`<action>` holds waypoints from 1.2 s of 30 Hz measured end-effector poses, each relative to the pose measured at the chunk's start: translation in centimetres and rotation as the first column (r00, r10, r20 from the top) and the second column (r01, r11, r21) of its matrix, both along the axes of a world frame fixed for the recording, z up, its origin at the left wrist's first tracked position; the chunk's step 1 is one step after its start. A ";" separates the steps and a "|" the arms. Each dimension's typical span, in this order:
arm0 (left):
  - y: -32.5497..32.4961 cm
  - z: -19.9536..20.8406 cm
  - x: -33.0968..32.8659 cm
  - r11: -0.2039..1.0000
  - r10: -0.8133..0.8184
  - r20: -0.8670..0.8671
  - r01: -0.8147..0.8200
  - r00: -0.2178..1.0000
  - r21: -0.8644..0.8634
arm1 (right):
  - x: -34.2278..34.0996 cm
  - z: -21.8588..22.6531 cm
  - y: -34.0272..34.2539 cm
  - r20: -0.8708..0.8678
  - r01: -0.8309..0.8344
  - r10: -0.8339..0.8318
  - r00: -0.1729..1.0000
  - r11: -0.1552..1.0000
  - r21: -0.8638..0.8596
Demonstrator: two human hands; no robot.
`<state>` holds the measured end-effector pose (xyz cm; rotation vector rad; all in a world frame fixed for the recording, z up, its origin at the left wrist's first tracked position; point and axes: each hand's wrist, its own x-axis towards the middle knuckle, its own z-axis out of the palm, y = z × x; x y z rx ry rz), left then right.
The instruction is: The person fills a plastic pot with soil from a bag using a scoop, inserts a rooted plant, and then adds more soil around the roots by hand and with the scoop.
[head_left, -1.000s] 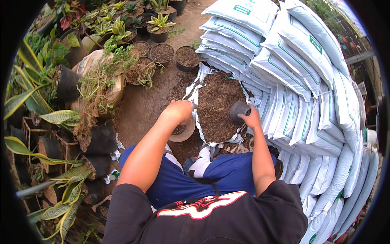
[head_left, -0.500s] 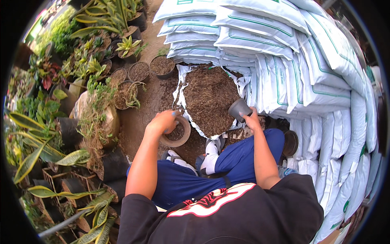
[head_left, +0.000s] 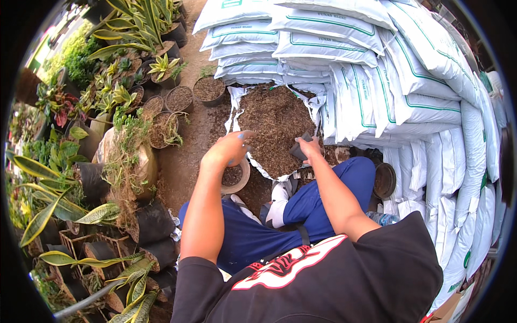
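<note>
My right hand [head_left: 309, 149] grips a small dark plastic pot [head_left: 297, 151], tilted low over a heap of brown potting soil [head_left: 274, 116]. The heap lies on a torn-open white sack [head_left: 232, 110], whose ragged edges show around it. Holding nothing that I can see, my left hand [head_left: 231, 148] hangs at the heap's left edge with fingers apart. Just below it stands a round, wide-rimmed pot [head_left: 245, 180] with soil inside, partly covered by my wrist. The inside of the small pot is hidden.
White sacks with green lines [head_left: 328, 51] are stacked high at the back and right. Several soil-filled pots [head_left: 209, 90] stand beyond the left hand. Potted plants [head_left: 48, 204] crowd the left side. A dark round pot [head_left: 384, 180] sits beside my right knee.
My right hand has moved left with the small pot, which is now lower over the soil and tilted. My left hand has shifted right and forward, off the wide-rimmed pot's rim.
</note>
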<state>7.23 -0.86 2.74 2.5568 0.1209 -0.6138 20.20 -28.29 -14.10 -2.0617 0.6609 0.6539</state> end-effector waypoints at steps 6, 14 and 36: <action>-0.7 2.1 0.4 0.999 -0.041 0.058 0.041 0.997 0.017 | 0.1 -2.4 5.3 0.046 0.117 -0.114 0.992 0.990 -0.078; -0.6 2.4 4.6 0.993 -0.076 -0.081 0.083 0.994 0.088 | 3.8 -4.1 3.3 -0.083 0.238 -0.223 0.971 0.925 0.296; -2.4 -4.3 8.8 0.999 0.009 0.082 -0.012 0.997 0.040 | 3.9 23.0 2.9 0.196 -0.532 0.968 0.158 0.251 -0.809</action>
